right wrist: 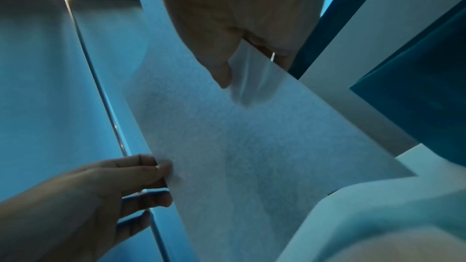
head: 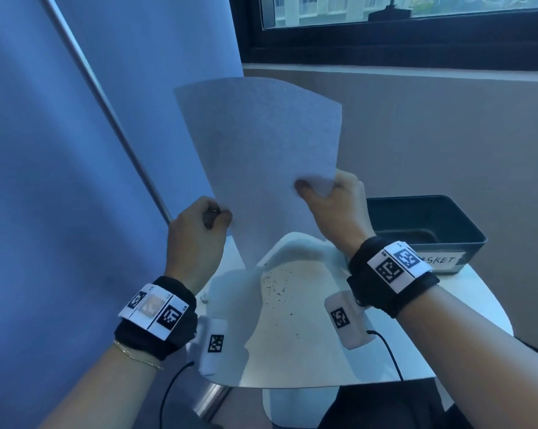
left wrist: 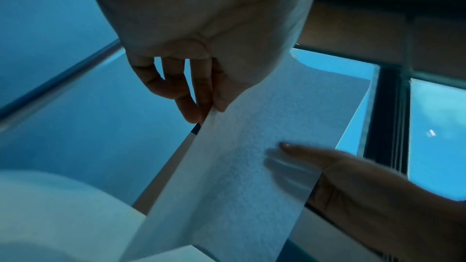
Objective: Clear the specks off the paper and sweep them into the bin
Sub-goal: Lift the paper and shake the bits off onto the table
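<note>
Both wrists frame the sheet of paper [head: 258, 156] I hold upright — left hand [head: 196, 230] pinching its lower left edge, right hand [head: 332, 209] pinching the lower right corner. Specks [head: 277, 286] lie on the table [head: 465, 308] directly below; the bin [head: 465, 246] sits nearer my right hand.

The setting is an indoor office-type or study-type room arranged for recording. Indicators: a small white round table [head: 465, 308] below the gripped sheet; a dark bin [head: 422, 224] with a handwritten label [head: 441, 260] just right of the grip; a dark-framed window [head: 400, 35] above and beyond the grip, with a multi-storey building [head: 320, 7] outside; a roller blind [head: 60, 150] with a metal rod [head: 106, 109] left of the grip; and a plain beige wall [head: 447, 134] behind. Coded marker bands [head: 397, 264] and cabled units [head: 348, 320] on both wrists indicate an instrumented data-collection setup.
</note>
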